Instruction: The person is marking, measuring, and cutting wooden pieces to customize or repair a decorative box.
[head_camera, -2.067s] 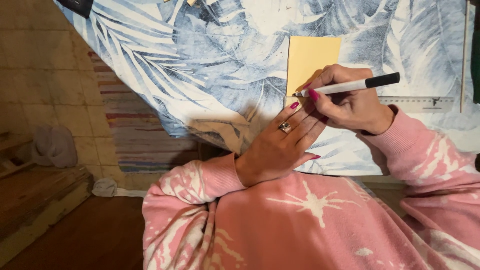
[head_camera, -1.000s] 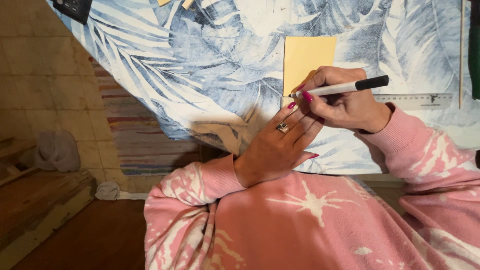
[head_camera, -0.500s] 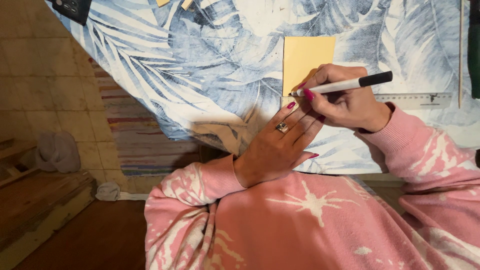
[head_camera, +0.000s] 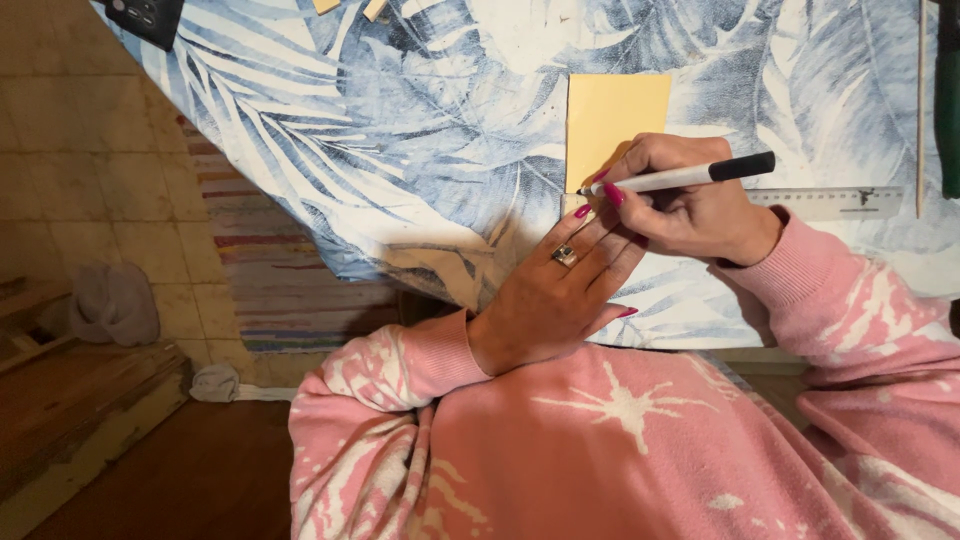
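Paper first: we see a pale yellow rectangular card (head_camera: 617, 120) lying flat on the blue-and-white leaf-print tablecloth (head_camera: 400, 130). Our right hand (head_camera: 690, 200) has its fingers closed around a white marker pen with a black cap (head_camera: 680, 178), whose tip meets the card's lower left edge. Our left hand (head_camera: 555, 290) lies flat on the cloth just below the card, fingers spread, holding nothing, a ring on one finger. A clear plastic ruler (head_camera: 840, 202) runs rightwards behind the right wrist, partly covered by it. The right hand hides the card's lower right corner. At the top left, a black device (head_camera: 145, 18) is cut off by the frame, as are small wooden pieces (head_camera: 350, 6). We cannot make out any marks on the card.
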